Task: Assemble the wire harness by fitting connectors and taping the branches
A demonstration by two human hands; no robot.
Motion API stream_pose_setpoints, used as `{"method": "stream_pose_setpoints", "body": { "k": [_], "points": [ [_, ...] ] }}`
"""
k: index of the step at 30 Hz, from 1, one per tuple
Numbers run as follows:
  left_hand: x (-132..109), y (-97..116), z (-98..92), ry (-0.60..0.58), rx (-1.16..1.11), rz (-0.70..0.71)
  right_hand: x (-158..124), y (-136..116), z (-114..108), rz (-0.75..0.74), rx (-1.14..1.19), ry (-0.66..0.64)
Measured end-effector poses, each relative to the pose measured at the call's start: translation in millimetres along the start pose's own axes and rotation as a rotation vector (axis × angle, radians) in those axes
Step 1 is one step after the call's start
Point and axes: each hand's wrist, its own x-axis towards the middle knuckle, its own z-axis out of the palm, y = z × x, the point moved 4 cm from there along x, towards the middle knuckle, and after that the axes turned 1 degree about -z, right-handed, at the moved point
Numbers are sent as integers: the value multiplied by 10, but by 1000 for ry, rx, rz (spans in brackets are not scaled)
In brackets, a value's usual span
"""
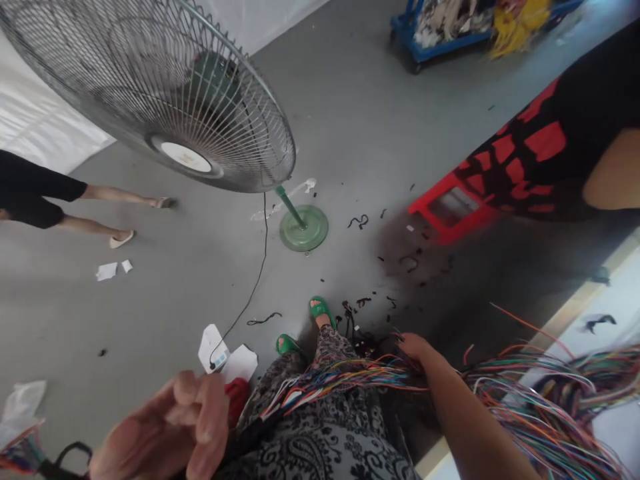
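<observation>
A bundle of thin multicoloured wires (345, 380) lies across my lap over patterned trousers, its left part running into a black sleeve (250, 437). My left hand (165, 427) is close to the camera at the lower left with its fingers curled. Beside it the black sleeve passes out of sight, and what the fingers hold, if anything, is hidden. At the bundle's right part, my right hand (414, 348) is closed around wires, its fingertips partly hidden. More loose wires (540, 413) spread to the right over the table edge.
A large standing fan (185, 157) on a green base (304, 228) stands ahead, its cord trailing to a white socket block (213, 350). A person sits on a red stool (445, 207) at right; another person's legs (110, 193) show left. A blue cart (445, 47) stands behind. Black scraps litter the floor.
</observation>
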Motion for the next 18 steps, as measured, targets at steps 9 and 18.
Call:
{"method": "stream_pose_setpoints", "body": {
  "k": [9, 18],
  "points": [
    [-91, -47, 236, -243, -143, -24, -237, -424, -374, -248, 34, 107],
    [-387, 15, 53, -164, -391, 208, -647, -834, -635, -308, -182, 211]
  ]
}}
